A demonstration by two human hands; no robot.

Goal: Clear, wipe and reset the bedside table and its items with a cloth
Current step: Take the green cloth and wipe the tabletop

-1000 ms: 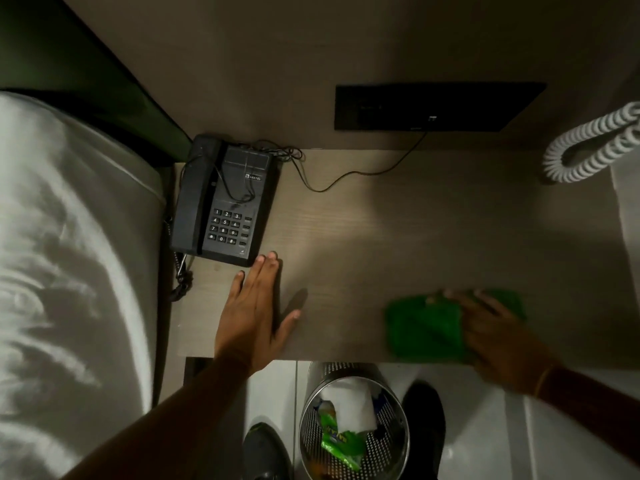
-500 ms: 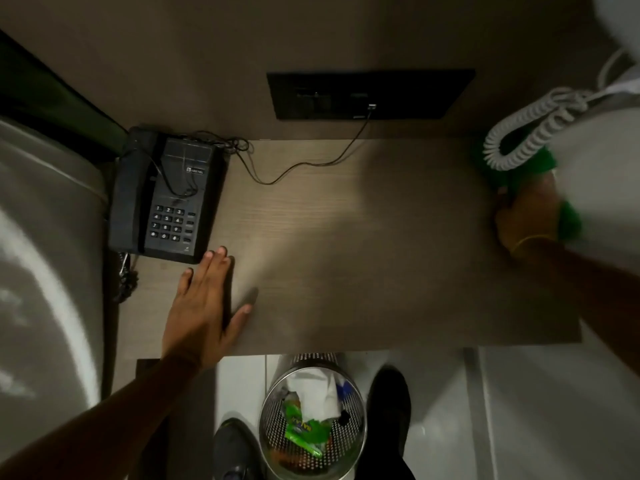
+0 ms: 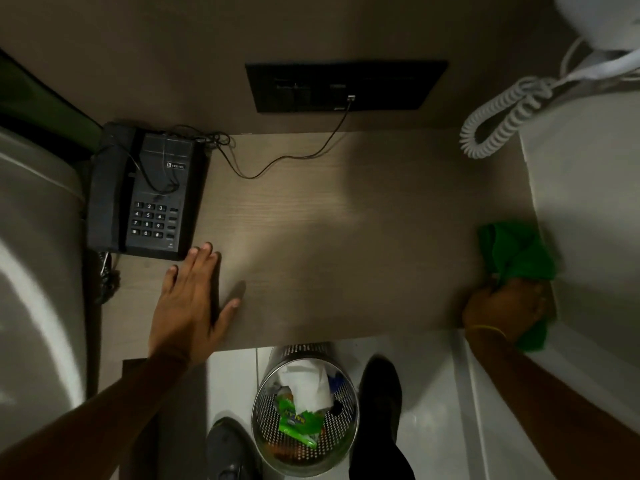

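The wooden bedside table [image 3: 346, 237] fills the middle of the view. A black telephone [image 3: 145, 195] stands at its back left corner, its thin cord running to a dark wall socket panel [image 3: 346, 86]. My left hand [image 3: 190, 299] lies flat on the table with fingers spread, just in front of the telephone. My right hand [image 3: 502, 308] is at the table's front right corner, closed on a bunched green cloth [image 3: 516, 251] that rests on the surface against the right wall.
A perforated metal waste bin [image 3: 304, 410] with wrappers and paper stands on the floor below the front edge, between two dark shoes. A white coiled cord [image 3: 498, 123] hangs at the back right. A bed with white linen [image 3: 38, 271] lies at the left.
My right hand has drawn the green cloth from the back right, near the coiled cord, toward the front right corner. My left hand stays flat by the telephone.
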